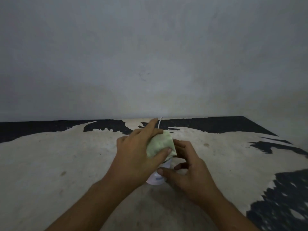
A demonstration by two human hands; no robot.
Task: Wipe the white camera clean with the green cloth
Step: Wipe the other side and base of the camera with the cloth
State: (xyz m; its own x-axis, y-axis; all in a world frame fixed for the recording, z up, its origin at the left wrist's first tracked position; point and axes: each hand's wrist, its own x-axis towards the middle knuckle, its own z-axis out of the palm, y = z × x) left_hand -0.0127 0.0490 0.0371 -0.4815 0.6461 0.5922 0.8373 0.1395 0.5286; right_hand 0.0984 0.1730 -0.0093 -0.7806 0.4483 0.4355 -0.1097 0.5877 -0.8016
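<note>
Bare grey wall (150, 55) backs a worn pale-and-black tabletop (58, 164). My left hand (135, 157) clamps the green cloth (160, 144) atop the white camera (157, 178); my right hand (188, 174) grips its base.

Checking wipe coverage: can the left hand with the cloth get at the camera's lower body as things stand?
Probably not fully: the right hand grips the camera low down, its fingers across it; the left hand presses the cloth on top.
</note>
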